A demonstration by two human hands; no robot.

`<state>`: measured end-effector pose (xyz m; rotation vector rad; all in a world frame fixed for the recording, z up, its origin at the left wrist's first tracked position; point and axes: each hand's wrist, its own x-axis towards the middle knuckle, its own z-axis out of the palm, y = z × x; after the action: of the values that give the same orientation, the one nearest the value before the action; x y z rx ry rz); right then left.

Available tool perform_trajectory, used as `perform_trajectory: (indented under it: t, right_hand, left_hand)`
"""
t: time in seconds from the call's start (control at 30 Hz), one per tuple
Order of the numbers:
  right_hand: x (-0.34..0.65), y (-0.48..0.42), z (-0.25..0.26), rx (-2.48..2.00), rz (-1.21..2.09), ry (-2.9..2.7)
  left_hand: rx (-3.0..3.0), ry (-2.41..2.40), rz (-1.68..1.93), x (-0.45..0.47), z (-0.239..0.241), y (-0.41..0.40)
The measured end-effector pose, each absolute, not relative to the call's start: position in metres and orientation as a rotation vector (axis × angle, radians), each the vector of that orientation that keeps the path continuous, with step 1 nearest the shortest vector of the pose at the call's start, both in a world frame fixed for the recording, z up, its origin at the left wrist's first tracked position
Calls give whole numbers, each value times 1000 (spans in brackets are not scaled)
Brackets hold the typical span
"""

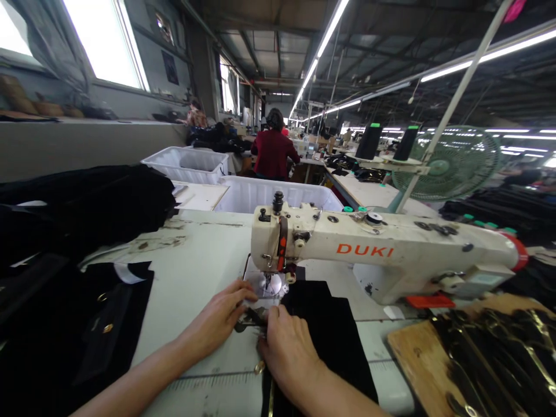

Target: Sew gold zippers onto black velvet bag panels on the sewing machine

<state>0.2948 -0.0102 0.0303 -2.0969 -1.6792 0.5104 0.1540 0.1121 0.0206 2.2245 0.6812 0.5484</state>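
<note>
A cream DUKI sewing machine (382,252) stands on the pale table (195,260), its needle end over a shiny plate (266,285). A black velvet piece (330,336) lies under the machine arm and runs toward me. My left hand (219,318) rests left of the needle, fingers curled and pinching a small dark metal part (248,319) at the fabric's edge. My right hand (289,347) lies palm-down on the black fabric, fingertips pressed together beside the left hand's. A small brass piece (259,366) shows below the hands.
Black garments (78,214) are heaped at the left, with more black cloth (78,330) at the front left. A wooden board (425,365) with shiny dark strips (495,353) lies at the right. White bins (191,165), a green fan (456,165) and a person in red (273,152) are behind.
</note>
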Motion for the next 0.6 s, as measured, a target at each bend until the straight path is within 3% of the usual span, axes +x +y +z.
perform_trajectory:
  t: [0.37, 0.5, 0.6]
  right_hand:
    - [333, -21, 33, -1617, 1210, -1362]
    - [329, -26, 30, -1568, 1152, -1272]
    - [325, -28, 32, -1579, 783, -1245]
  left_hand:
    - [1599, 597, 402, 158, 40, 86]
    - [1499, 674, 434, 163, 45, 77]
    - [1471, 727, 457, 165, 49, 72]
